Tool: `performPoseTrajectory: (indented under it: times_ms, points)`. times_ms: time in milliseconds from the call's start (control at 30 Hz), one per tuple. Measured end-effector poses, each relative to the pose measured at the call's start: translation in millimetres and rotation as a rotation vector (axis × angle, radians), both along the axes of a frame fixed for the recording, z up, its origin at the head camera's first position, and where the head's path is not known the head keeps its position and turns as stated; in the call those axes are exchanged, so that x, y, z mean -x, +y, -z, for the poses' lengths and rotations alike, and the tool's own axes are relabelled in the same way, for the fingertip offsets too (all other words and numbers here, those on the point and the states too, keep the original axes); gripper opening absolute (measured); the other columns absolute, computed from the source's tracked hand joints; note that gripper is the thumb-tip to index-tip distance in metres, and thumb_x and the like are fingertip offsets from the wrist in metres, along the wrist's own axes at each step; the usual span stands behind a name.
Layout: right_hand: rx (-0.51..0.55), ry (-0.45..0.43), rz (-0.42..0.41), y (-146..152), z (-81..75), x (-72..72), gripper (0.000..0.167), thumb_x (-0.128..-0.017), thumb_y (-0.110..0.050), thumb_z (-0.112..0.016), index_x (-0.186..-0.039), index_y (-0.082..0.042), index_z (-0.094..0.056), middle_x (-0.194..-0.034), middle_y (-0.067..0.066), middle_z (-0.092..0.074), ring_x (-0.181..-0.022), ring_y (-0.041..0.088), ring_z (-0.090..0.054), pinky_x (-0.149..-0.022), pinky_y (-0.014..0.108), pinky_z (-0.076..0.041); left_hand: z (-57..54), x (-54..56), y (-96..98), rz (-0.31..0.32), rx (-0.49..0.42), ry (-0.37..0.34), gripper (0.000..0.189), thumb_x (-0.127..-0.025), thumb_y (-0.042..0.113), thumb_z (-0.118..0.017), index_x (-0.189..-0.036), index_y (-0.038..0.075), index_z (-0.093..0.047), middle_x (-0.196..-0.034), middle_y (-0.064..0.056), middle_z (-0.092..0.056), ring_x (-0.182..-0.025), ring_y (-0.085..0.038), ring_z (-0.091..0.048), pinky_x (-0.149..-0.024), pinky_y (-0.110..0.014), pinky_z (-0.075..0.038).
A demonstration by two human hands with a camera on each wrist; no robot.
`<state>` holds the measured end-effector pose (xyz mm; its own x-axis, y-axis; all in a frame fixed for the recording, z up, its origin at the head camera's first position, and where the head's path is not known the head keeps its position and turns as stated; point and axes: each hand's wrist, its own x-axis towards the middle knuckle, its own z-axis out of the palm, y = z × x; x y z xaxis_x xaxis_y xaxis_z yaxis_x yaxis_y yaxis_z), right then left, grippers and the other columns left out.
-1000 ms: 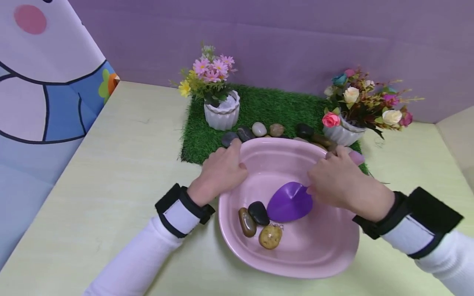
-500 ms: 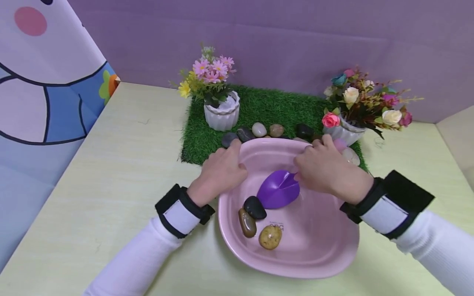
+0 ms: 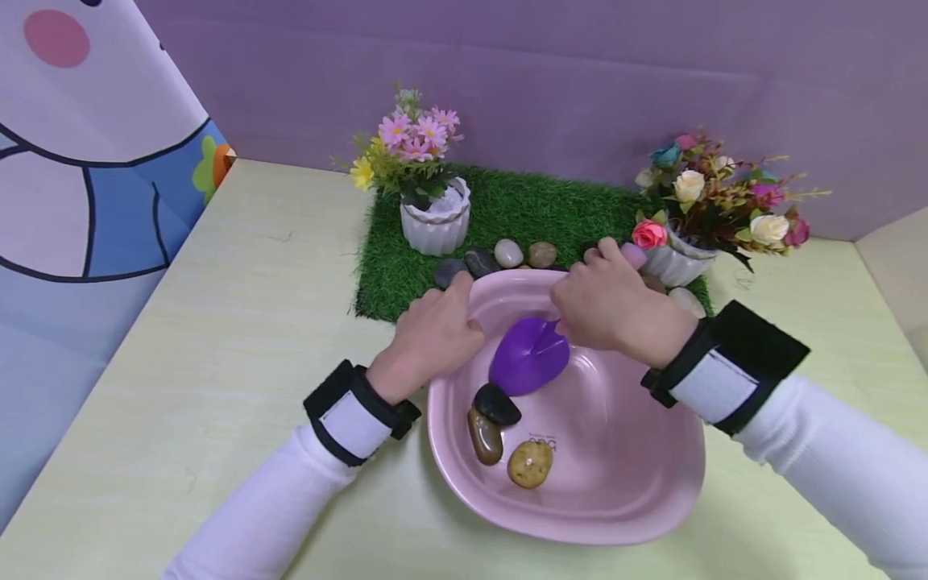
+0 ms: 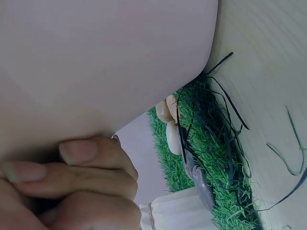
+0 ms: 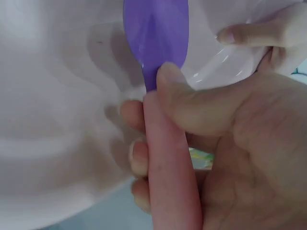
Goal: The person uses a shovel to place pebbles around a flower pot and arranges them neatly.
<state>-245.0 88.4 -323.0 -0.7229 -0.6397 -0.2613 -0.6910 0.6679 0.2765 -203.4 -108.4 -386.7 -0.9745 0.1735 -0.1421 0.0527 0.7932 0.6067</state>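
My left hand [image 3: 432, 342] grips the left rim of a pink plastic basin [image 3: 623, 459]; the left wrist view shows its fingers [image 4: 96, 179] curled under the rim. With my right hand [image 3: 616, 302] I hold a toy shovel [image 3: 529, 354] by its pink handle [image 5: 168, 153], the thumb lying along the handle's top. The shovel's purple blade is down inside the basin, its tip close to a black stone [image 3: 497, 404]. Against the black stone lies a brown oblong stone [image 3: 485, 437]. A tan, pitted stone [image 3: 530, 464] lies apart from them, nearer the front.
Behind the basin spreads a green artificial grass mat [image 3: 551, 209]. On it stand a white pot of pink and yellow flowers [image 3: 435, 221] and a white pot of roses [image 3: 677, 258]. Several pebbles [image 3: 508, 253] line the mat's front, partly hidden by the basin.
My right hand has moved left and away from me, carrying the shovel blade toward the basin's far left. The black stone has shifted slightly left and turned. My left hand has stayed on the rim.
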Motion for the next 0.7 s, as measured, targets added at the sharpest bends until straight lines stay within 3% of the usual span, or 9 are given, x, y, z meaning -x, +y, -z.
performPoseTrajectory:
  times_ms: [100,233,333,467,700]
  points:
    - [-0.004,0.009,0.012,1,-1.5,0.9,0.028,-0.09,-0.03,-0.078,-0.074,-0.015,-0.061,-0.083,0.01,-0.065,-0.084,0.033,-0.054,-0.086,0.048,-0.036,0.3,-0.1,0.6,0.002,0.004,0.006,0.036,-0.091,0.011,-0.057,-0.125,0.003,-0.049,-0.094,-0.021,-0.064,-0.072,-0.032,-0.066,-0.054,-0.039,-0.054]
    - [0.055,0.119,-0.039,3,1.9,-2.2,0.023,-0.09,-0.029,-0.078,-0.082,-0.01,-0.068,-0.085,0.014,-0.064,-0.087,0.036,-0.056,-0.084,0.048,-0.037,0.3,0.2,0.3,-0.001,0.003,0.006,0.039,-0.09,0.011,-0.058,-0.127,0.002,-0.049,-0.092,-0.021,-0.063,-0.07,-0.031,-0.066,-0.054,-0.039,-0.054]
    - [0.091,0.138,-0.073,3,5.7,-6.5,0.021,-0.09,-0.028,-0.079,-0.085,-0.01,-0.07,-0.084,0.014,-0.063,-0.086,0.035,-0.055,-0.083,0.047,-0.037,-0.4,0.3,0.1,0.001,-0.003,-0.001,0.041,-0.09,0.011,-0.058,-0.128,0.002,-0.049,-0.092,-0.02,-0.063,-0.069,-0.03,-0.066,-0.053,-0.039,-0.054]
    - [0.072,0.079,-0.068,5,6.7,-11.7,0.021,-0.088,-0.029,-0.08,-0.08,-0.013,-0.068,-0.082,0.011,-0.064,-0.082,0.033,-0.056,-0.081,0.047,-0.037,-0.9,0.6,0.8,0.006,0.003,0.0,0.039,-0.09,0.011,-0.058,-0.127,0.003,-0.049,-0.093,-0.02,-0.064,-0.071,-0.031,-0.066,-0.055,-0.04,-0.054]
    - [-0.006,-0.125,0.054,7,6.0,-15.0,0.028,-0.09,-0.034,-0.078,-0.075,-0.018,-0.062,-0.078,0.002,-0.064,-0.081,0.029,-0.057,-0.088,0.051,-0.036,-0.9,0.0,1.1,0.002,0.01,0.004,0.039,-0.091,0.012,-0.058,-0.127,0.003,-0.05,-0.095,-0.021,-0.065,-0.074,-0.032,-0.067,-0.056,-0.041,-0.055]
